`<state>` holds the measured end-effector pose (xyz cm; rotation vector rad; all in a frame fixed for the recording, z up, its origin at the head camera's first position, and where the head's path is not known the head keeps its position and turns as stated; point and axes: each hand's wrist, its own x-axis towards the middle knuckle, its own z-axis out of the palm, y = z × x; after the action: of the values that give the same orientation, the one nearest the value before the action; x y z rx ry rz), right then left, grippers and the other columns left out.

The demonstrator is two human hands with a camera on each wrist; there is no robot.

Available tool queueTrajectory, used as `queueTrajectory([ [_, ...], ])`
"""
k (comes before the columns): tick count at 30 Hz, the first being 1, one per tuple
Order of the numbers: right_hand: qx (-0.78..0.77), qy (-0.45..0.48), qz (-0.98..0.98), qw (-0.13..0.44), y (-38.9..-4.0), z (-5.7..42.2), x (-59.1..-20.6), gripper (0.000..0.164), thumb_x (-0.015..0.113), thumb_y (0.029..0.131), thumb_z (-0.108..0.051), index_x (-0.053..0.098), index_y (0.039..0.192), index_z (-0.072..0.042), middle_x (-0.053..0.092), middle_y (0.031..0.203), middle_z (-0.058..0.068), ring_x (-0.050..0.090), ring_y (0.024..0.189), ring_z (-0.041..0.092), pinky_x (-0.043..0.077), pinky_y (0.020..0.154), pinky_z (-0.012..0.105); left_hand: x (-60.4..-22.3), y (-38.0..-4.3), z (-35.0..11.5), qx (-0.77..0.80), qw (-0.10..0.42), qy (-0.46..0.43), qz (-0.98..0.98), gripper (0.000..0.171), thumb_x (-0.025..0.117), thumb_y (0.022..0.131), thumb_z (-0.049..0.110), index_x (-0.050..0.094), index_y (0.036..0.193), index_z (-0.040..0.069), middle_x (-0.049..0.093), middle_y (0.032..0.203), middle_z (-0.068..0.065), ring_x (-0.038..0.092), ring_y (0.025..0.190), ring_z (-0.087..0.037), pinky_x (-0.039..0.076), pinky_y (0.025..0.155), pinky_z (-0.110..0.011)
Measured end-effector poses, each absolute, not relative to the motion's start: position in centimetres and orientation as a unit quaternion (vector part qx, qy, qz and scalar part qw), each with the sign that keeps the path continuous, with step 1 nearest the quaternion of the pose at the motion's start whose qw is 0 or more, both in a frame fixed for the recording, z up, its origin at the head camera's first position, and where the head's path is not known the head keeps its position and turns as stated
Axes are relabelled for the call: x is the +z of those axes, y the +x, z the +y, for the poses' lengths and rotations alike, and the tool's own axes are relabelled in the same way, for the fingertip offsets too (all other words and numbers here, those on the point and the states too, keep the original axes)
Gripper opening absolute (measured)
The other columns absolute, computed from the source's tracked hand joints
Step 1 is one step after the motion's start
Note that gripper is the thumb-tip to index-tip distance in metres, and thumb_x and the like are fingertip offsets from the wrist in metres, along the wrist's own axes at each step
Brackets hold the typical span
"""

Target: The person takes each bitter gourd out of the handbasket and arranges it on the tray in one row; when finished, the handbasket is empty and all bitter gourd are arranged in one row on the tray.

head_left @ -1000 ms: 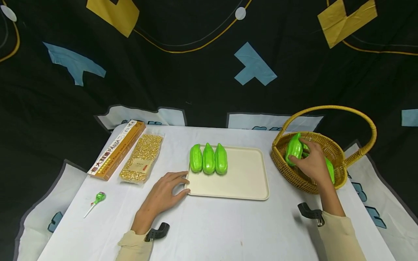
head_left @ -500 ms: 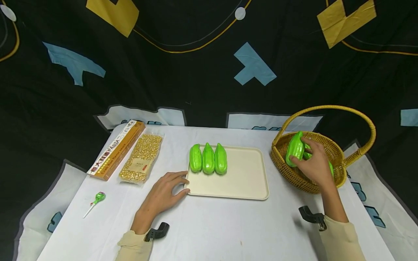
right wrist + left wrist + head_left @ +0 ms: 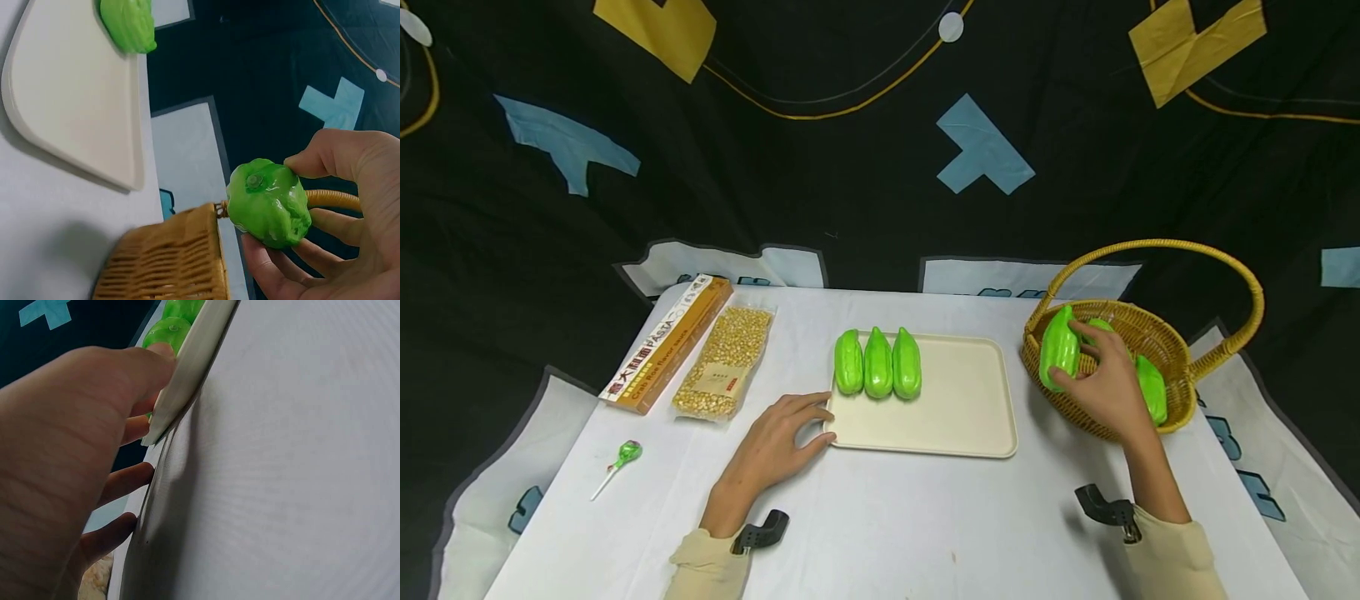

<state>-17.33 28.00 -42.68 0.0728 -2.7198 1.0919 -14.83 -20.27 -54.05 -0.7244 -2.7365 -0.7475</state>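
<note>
My right hand (image 3: pixel 1108 379) pinches a green ridged gourd (image 3: pixel 1059 346) between thumb and fingers, over the left side of the wicker basket (image 3: pixel 1052 404). Seen from the right wrist, this gourd (image 3: pixel 265 203) shows its stem-scar end, raised above the basket's rim. Two more green gourds show in the basket, one (image 3: pixel 1152 390) at the right and one partly hidden behind my fingers. With fingers spread, my left hand (image 3: pixel 771 442) touches the left edge of the cream tray (image 3: pixel 958 408). Three like gourds (image 3: pixel 878 364) stand side by side at the tray's left.
Left of the tray lie a clear bag of corn kernels (image 3: pixel 722 367) and an orange pasta box (image 3: pixel 666 346). A green lollipop (image 3: pixel 625 457) is near the table's left edge. The basket's tall handle (image 3: pixel 1157 244) arches above it. Behind the table hangs a dark patterned cloth (image 3: pixel 850 192).
The right hand has lifted the gourd a little and moved it left, toward the basket's left rim. More of the gourd at the basket's right shows. The left hand has stayed still.
</note>
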Motion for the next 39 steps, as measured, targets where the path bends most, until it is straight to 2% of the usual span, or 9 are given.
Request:
queueTrajectory([
  [3,0.376,0.034,-0.920,0.104,-17.2,27.5,-42.7,0.080,0.087,0.088,-0.013,0.048,0.156,0.004,0.042,0.152,0.034,0.056,0.130,0.058,0.052,0.074,0.012,-54.0,-14.8,-20.3,-0.254,0.106,-0.246,-0.929,0.026,0.084,0.095,0.037,0.080,0.115,0.020,0.066,0.149,-0.002,0.063,0.132,-0.027,0.052,0.111,-0.050],
  [6,0.379,0.047,-0.919,0.102,-17.1,27.0,-43.0,0.078,0.086,0.088,-0.011,0.049,0.155,0.004,0.043,0.150,0.034,0.056,0.129,0.059,0.064,0.084,0.038,-54.1,-14.8,-20.3,-0.253,0.107,-0.246,-0.929,0.027,0.084,0.095,0.037,0.080,0.115,0.020,0.066,0.149,-0.002,0.063,0.132,-0.027,0.052,0.111,-0.050],
  [8,0.380,0.056,-0.918,0.103,-17.1,26.7,-43.3,0.077,0.086,0.087,-0.009,0.049,0.154,0.006,0.044,0.149,0.035,0.057,0.128,0.059,0.062,0.091,0.057,-54.1,-14.8,-20.3,-0.253,0.107,-0.246,-0.930,0.026,0.084,0.095,0.037,0.080,0.115,0.020,0.066,0.149,-0.002,0.063,0.132,-0.026,0.052,0.111,-0.050],
  [10,0.380,0.061,-0.917,0.103,-17.1,26.4,-43.6,0.076,0.085,0.087,-0.006,0.050,0.152,0.006,0.044,0.148,0.036,0.057,0.128,0.060,0.059,0.093,0.065,-54.1,-14.9,-20.3,-0.253,0.106,-0.245,-0.930,0.026,0.084,0.095,0.037,0.080,0.115,0.020,0.066,0.149,-0.001,0.063,0.132,-0.026,0.052,0.111,-0.049],
  [16,0.397,0.055,-0.912,0.084,-17.2,25.6,-44.1,0.076,0.086,0.085,-0.004,0.051,0.152,0.004,0.044,0.146,0.035,0.057,0.130,0.058,0.057,0.077,0.022,-54.1,-14.9,-20.3,-0.255,0.102,-0.242,-0.931,0.026,0.083,0.096,0.037,0.080,0.116,0.021,0.066,0.150,0.000,0.063,0.133,-0.025,0.053,0.111,-0.050],
  [18,0.399,0.055,-0.912,0.077,-17.1,25.3,-44.3,0.076,0.086,0.085,-0.005,0.051,0.152,0.004,0.044,0.145,0.035,0.057,0.130,0.058,0.052,0.073,0.017,-54.1,-14.9,-20.3,-0.256,0.103,-0.244,-0.930,0.026,0.084,0.096,0.037,0.080,0.115,0.021,0.066,0.149,-0.001,0.063,0.132,-0.026,0.053,0.111,-0.050],
  [22,0.402,0.059,-0.911,0.069,-17.0,24.6,-44.6,0.075,0.086,0.085,-0.006,0.052,0.151,0.006,0.046,0.146,0.035,0.057,0.129,0.057,0.055,0.075,0.025,-54.1,-14.9,-20.3,-0.255,0.104,-0.245,-0.930,0.027,0.084,0.095,0.038,0.080,0.116,0.021,0.066,0.149,0.000,0.063,0.132,-0.025,0.053,0.111,-0.050],
  [29,0.414,0.065,-0.905,0.066,-16.9,23.4,-45.5,0.075,0.086,0.084,-0.004,0.052,0.150,0.007,0.046,0.143,0.035,0.057,0.129,0.059,0.056,0.099,0.065,-54.2,-14.9,-20.4,-0.254,0.100,-0.243,-0.931,0.026,0.084,0.095,0.038,0.080,0.116,0.021,0.066,0.149,-0.001,0.063,0.132,-0.025,0.053,0.111,-0.050],
  [39,0.442,0.067,-0.893,0.049,-17.2,22.0,-46.2,0.076,0.085,0.085,-0.004,0.050,0.151,0.009,0.042,0.150,0.036,0.057,0.130,0.059,0.062,0.095,0.061,-54.0,-14.9,-20.3,-0.255,0.097,-0.246,-0.930,0.026,0.084,0.096,0.037,0.080,0.116,0.021,0.066,0.149,-0.002,0.063,0.132,-0.026,0.053,0.111,-0.051],
])
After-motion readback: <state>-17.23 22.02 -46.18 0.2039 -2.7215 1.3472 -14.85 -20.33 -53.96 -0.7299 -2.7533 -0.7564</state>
